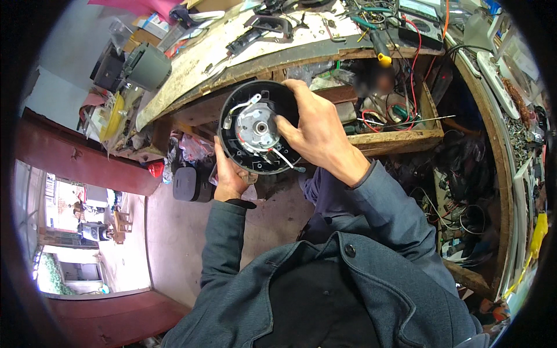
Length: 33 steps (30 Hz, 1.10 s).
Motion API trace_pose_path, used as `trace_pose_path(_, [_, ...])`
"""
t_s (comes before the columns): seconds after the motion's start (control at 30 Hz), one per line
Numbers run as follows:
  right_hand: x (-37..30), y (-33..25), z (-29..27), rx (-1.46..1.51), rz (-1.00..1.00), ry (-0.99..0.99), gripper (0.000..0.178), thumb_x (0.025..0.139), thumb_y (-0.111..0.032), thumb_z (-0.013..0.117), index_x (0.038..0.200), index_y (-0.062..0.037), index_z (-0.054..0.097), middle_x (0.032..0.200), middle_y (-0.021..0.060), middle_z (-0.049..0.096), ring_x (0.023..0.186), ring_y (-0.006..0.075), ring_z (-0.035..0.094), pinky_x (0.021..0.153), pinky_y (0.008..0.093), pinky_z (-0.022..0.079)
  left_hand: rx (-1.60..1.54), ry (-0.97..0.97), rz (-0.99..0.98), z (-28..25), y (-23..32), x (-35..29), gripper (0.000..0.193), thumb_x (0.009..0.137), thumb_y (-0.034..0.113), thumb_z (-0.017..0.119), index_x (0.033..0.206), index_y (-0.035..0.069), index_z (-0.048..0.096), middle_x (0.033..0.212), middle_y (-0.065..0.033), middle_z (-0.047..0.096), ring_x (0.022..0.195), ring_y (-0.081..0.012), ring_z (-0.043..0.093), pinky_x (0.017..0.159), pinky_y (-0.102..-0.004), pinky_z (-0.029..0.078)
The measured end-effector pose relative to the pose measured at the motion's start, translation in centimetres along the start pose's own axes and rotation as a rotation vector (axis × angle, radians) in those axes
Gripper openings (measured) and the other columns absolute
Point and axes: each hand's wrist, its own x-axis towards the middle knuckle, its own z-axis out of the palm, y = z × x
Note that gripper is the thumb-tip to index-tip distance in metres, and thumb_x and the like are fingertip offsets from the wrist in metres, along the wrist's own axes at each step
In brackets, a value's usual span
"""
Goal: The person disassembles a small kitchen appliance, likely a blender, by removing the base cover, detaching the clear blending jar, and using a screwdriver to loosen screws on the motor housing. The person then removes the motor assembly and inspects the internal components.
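Note:
Just off the workbench's front edge I hold a round black appliance housing (pixel 232 153), its open side turned up toward me. Inside sits a round grey metal part (pixel 249 129) with a hole at its centre. White-sleeved leads with metal ends come off it, one toward the upper left and one toward the lower right. My left hand (pixel 231 177) grips the housing from below on its left side; part of that hand is hidden behind it. With its fingers over the upper right rim, my right hand (pixel 322 124) reaches its thumb inside, near the metal part.
Tools and parts cover the bench top (pixel 197 55). A yellow-and-black screwdriver (pixel 380 49) lies at its edge above an open wooden drawer (pixel 400 141) full of odds and ends. A multimeter (pixel 420 29) with a red lead lies behind. A dark box (pixel 187 184) stands on the floor.

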Motion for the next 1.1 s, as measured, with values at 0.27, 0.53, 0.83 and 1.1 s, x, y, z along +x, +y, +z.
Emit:
trace_pose_path(0.27, [-0.7, -1.5, -1.8, 0.004, 0.008, 0.175, 0.053, 0.081, -0.003, 0.076, 0.129, 0.0029, 0.054, 0.103, 0.0249, 0.070, 0.093, 0.0390, 0.072, 0.081, 0.0423, 0.057, 0.145, -0.176, 0.086, 4.3, 1.8, -0.2, 0.091, 0.099, 0.079, 0.035, 0.148, 0.005, 0.054, 0.143, -0.0158, 0.063, 0.129, -0.0315, 0.062, 0.109, -0.0473, 0.052])
trace_pose_path(0.53, [-0.1, -2.8, -4.3, -0.004, -0.077, 0.301, 0.051, 0.081, -0.001, 0.075, 0.127, 0.0020, 0.053, 0.099, 0.0277, 0.070, 0.092, 0.0450, 0.071, 0.079, 0.0460, 0.057, 0.263, -0.312, 0.031, 8.4, 3.8, -0.3, 0.094, 0.098, 0.079, 0.039, 0.149, 0.001, 0.050, 0.142, -0.0166, 0.063, 0.124, -0.0291, 0.066, 0.103, -0.0439, 0.057])
trace_pose_path(0.83, [-0.8, -4.3, -5.2, -0.074, -0.056, 0.331, 0.050, 0.082, 0.002, 0.072, 0.128, 0.0024, 0.053, 0.103, 0.0292, 0.069, 0.096, 0.0475, 0.070, 0.081, 0.0472, 0.056, 0.166, -0.402, 0.060, 9.5, 2.3, 0.8, 0.072, 0.108, 0.062, 0.038, 0.149, 0.005, 0.052, 0.145, -0.0131, 0.061, 0.128, -0.0264, 0.063, 0.107, -0.0436, 0.054])
trace_pose_path(1.1, [-1.4, -4.0, -4.7, 0.309, 0.148, 0.394, 0.048, 0.084, 0.010, 0.066, 0.130, 0.0021, 0.055, 0.118, 0.0092, 0.066, 0.111, 0.0162, 0.062, 0.100, 0.0303, 0.048, 0.399, -0.329, 0.038, 10.8, 2.0, 0.6, 0.068, 0.106, 0.062, 0.046, 0.145, 0.007, 0.058, 0.134, -0.0082, 0.068, 0.120, -0.0199, 0.066, 0.100, -0.0359, 0.056])
